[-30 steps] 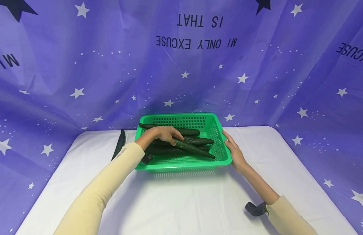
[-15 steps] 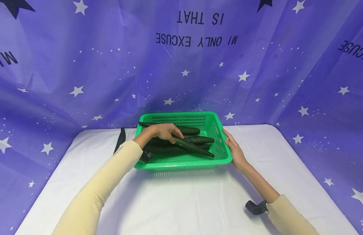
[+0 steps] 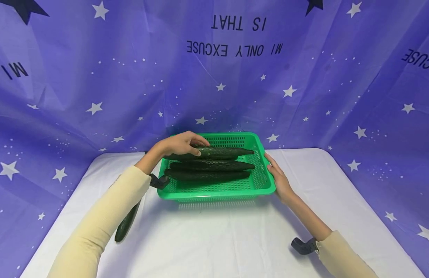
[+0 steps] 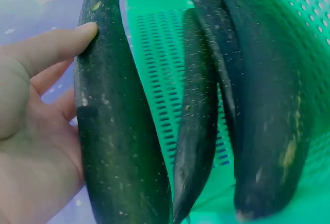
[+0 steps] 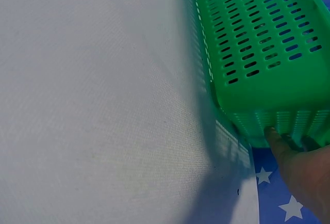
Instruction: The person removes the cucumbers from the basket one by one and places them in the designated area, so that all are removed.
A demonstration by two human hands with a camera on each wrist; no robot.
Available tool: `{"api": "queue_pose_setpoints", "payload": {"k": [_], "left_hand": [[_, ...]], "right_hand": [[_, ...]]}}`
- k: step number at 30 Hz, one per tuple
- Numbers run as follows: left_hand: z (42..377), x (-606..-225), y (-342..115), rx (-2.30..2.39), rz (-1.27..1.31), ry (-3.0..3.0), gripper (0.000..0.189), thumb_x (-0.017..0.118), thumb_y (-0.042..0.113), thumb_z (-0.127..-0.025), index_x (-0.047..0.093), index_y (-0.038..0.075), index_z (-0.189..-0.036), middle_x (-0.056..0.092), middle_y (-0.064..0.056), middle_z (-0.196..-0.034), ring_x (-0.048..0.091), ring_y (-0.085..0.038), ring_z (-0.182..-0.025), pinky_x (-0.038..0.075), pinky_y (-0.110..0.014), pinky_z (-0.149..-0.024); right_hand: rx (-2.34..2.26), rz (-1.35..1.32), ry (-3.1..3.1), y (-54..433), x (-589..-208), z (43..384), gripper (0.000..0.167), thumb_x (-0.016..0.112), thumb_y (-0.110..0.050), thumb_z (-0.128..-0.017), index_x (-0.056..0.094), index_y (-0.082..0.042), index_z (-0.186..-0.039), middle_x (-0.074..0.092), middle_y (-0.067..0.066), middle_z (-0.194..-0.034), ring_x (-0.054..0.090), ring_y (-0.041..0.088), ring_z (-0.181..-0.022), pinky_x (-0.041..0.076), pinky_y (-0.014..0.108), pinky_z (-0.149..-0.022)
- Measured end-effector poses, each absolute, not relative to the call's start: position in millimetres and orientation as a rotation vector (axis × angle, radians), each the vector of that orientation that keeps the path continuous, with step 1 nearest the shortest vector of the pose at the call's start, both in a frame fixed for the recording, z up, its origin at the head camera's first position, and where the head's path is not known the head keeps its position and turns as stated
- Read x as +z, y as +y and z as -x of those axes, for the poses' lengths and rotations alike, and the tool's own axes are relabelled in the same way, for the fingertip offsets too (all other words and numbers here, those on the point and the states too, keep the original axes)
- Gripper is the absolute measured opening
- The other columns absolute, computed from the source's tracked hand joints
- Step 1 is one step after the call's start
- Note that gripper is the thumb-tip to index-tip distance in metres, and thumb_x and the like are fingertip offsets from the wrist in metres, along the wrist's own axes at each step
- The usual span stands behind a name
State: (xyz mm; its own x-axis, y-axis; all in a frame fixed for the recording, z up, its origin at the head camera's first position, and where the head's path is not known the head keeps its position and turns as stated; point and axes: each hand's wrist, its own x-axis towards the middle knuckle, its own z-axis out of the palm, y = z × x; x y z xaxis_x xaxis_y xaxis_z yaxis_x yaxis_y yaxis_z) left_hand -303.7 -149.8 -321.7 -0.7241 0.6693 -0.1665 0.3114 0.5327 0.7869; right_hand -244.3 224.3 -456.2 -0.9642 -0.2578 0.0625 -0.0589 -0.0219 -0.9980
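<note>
My left hand grips a long dark green cucumber at the back of the green basket. In the left wrist view, the thumb lies over this cucumber and the other fingers are partly hidden behind it. Several more cucumbers lie lengthwise in the basket, including a front cucumber. At the basket's right end, my right hand rests against the outer wall below the rim. The right wrist view shows its fingers touching that slotted wall from outside.
Outside the basket, another cucumber lies on the white tablecloth, partly covered by the left sleeve. A purple curtain with stars hangs right behind the basket. Black wrist cameras stick out from both forearms.
My left hand has moved back and left, swinging its cucumber from a slant across the others to the back, level with them. The outside cucumber's near end now shows. The right hand stays put.
</note>
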Motion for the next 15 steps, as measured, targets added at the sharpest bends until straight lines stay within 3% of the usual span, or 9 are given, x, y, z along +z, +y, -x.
{"api": "queue_pose_setpoints", "payload": {"k": [7, 15], "left_hand": [[289, -311, -177, 1.158, -0.658, 2.416, 0.046, 0.065, 0.003, -0.095, 0.057, 0.008, -0.14, 0.045, -0.012, -0.15, 0.036, -0.032, -0.141, 0.037, -0.051, -0.108], [269, -310, -215, 1.257, -0.624, 2.453, 0.045, 0.064, 0.001, -0.095, 0.055, 0.001, -0.139, 0.044, -0.021, -0.148, 0.035, -0.039, -0.141, 0.035, -0.055, -0.109]], "right_hand": [[-2.101, 0.34, 2.118, 224, -456, 243, 0.053, 0.024, -0.026, -0.112, 0.012, -0.021, -0.163, 0.015, 0.009, -0.164, 0.038, 0.039, -0.133, 0.047, 0.026, -0.095], [-2.091, 0.344, 2.128, 224, -454, 242, 0.053, 0.023, -0.026, -0.111, 0.011, -0.021, -0.163, 0.013, 0.01, -0.164, 0.041, 0.039, -0.131, 0.048, 0.027, -0.094]]}}
